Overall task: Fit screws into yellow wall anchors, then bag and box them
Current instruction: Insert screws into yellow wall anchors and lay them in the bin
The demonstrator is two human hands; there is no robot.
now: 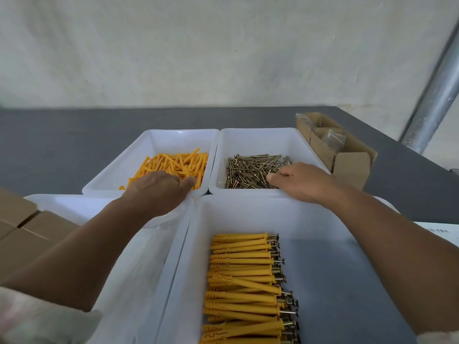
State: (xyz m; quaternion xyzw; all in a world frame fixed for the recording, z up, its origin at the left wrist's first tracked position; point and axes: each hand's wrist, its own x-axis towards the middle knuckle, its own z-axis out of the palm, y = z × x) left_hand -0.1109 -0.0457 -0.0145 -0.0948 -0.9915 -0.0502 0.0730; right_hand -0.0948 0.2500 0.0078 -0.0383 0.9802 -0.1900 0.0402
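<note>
Left hand [159, 187] reaches palm-down into anchors [178, 162], right hand [303, 181] into screws [250, 167].

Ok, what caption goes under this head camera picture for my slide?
Left hand among yellow anchors, right hand among screws, fitted pairs stacked in the near tray.
</note>
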